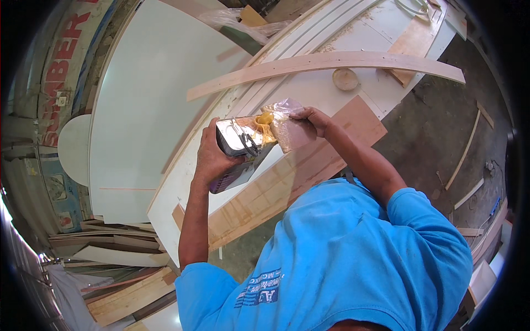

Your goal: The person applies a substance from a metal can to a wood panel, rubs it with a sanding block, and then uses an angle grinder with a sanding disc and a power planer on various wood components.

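Overhead, tilted glue can, yellow-smeared.

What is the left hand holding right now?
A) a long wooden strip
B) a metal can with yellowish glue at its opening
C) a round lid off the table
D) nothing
B: the left hand grips a rectangular metal can, tipped toward the right hand, which holds a clear plastic piece at the glue-smeared opening.
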A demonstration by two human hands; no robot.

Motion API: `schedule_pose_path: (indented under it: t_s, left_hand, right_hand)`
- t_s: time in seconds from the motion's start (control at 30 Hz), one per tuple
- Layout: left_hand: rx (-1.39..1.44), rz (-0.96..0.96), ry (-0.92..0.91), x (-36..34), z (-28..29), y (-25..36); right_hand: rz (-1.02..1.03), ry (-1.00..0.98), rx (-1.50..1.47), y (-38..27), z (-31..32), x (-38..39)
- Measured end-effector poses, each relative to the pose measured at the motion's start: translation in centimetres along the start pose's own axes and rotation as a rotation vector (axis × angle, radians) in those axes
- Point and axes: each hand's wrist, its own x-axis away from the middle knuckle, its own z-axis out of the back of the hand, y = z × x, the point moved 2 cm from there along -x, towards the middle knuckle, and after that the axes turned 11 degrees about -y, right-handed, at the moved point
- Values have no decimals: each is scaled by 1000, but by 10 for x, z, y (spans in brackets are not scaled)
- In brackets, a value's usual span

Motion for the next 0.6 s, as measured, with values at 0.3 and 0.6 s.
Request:
schedule_pose_path:
  t_s: [0.3, 0.6]
  left_hand:
    - [81, -56, 41, 15, -3, -13]
    - [100, -36, 80, 30, -5, -29]
  right_hand:
    - [43, -28, -96, 7, -19, -3]
    - [70, 23, 82, -2, -27, -19]
